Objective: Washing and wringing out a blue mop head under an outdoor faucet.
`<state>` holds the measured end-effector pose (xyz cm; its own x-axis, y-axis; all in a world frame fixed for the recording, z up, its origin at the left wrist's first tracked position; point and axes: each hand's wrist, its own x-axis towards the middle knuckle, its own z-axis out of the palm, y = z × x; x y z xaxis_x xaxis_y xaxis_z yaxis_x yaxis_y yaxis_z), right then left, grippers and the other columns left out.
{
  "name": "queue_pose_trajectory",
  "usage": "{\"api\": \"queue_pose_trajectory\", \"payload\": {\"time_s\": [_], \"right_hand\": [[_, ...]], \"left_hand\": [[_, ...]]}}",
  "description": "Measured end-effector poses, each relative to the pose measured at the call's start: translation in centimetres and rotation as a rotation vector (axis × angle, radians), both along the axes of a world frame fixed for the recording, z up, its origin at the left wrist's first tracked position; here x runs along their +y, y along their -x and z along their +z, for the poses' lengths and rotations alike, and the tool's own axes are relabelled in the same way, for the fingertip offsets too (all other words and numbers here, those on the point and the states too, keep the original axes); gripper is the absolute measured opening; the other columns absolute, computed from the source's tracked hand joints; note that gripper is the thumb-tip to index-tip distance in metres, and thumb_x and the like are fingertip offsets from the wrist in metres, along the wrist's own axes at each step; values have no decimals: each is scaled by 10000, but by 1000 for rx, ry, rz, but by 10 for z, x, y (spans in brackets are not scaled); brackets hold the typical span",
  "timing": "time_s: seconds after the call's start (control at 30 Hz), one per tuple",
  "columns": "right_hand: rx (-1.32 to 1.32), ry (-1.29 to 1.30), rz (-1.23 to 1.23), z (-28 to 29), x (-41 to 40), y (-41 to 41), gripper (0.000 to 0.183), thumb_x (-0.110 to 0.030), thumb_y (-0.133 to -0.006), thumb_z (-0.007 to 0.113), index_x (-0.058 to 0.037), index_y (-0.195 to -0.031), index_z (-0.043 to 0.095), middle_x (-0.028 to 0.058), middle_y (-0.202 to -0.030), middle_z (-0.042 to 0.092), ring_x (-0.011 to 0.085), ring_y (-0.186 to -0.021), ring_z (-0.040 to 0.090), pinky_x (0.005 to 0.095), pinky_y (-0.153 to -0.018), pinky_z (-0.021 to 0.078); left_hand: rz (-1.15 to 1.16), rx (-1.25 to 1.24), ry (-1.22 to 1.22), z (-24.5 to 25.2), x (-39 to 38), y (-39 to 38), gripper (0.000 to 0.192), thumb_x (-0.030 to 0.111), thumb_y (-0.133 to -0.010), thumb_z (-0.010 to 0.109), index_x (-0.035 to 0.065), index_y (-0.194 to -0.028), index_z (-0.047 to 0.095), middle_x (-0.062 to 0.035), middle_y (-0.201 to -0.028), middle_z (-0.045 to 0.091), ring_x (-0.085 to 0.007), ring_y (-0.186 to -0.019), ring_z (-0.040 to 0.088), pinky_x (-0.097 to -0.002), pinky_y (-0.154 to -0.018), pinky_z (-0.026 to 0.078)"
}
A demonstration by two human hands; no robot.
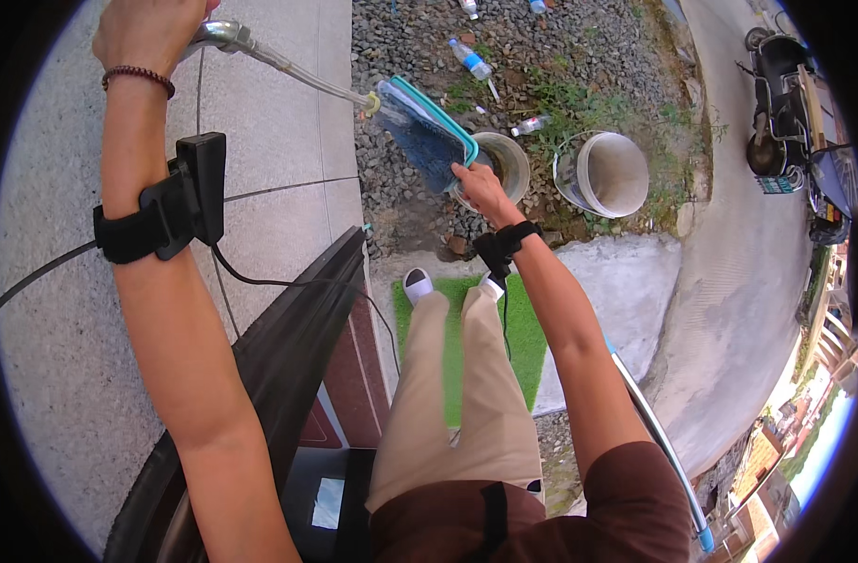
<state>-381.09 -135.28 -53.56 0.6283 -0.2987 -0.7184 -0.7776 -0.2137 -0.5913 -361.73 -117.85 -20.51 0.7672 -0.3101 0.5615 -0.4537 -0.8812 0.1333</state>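
Observation:
My left hand (pixel 144 35) is at the metal tap (pixel 221 34) at the upper left; the picture's edge cuts off most of its fingers. From the tap a clear hose (pixel 309 81) with a yellow clamp (pixel 372 104) at its end reaches a flat mop head. This head has a teal frame (pixel 436 116) and a shaggy blue pad (pixel 418 144), and water seems to run onto it. My right hand (pixel 481 186) grips the lower end of the mop head. Partly under it stands a bucket (pixel 522 169) with what looks like water inside.
A second pale bucket (pixel 569 184) stands to the right. Plastic bottles (pixel 469 60) litter the gravel (pixel 400 42). A grey tiled wall (pixel 274 155) rises at left. My feet are on a green mat (pixel 457 394). A metal pole (pixel 664 436) passes behind my right arm. A scooter (pixel 784 105) is parked far right.

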Motion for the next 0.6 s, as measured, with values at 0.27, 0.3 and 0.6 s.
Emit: {"api": "queue_pose_trajectory", "payload": {"time_s": [0.27, 0.3, 0.6], "right_hand": [[321, -458, -432, 2, 16, -60, 334, -363, -872, 518, -63, -746, 441, 74, -583, 507, 113, -385, 423, 228, -294, 307], [318, -467, -429, 0, 21, -65, 334, -363, -872, 518, -63, -746, 441, 74, -583, 507, 113, -385, 423, 228, -294, 307], [307, -622, -441, -20, 34, -94, 287, -348, -849, 549, -74, -839, 466, 55, -655, 482, 136, -518, 510, 246, -398, 387]], "left_hand": [[34, 82, 114, -9, -6, -1, 338, 264, -863, 415, 65, -626, 552, -32, -456, 510, -136, -409, 523, -274, -444, 409], [34, 77, 106, -9, 4, -12, 338, 264, -863, 415, 65, -626, 552, -32, -456, 510, -136, -409, 523, -274, -444, 409], [133, 240, -87, -16, 27, -41, 433, 461, -886, 345, 136, -845, 629, -10, -659, 627, -105, -632, 619, -261, -565, 452]]}}
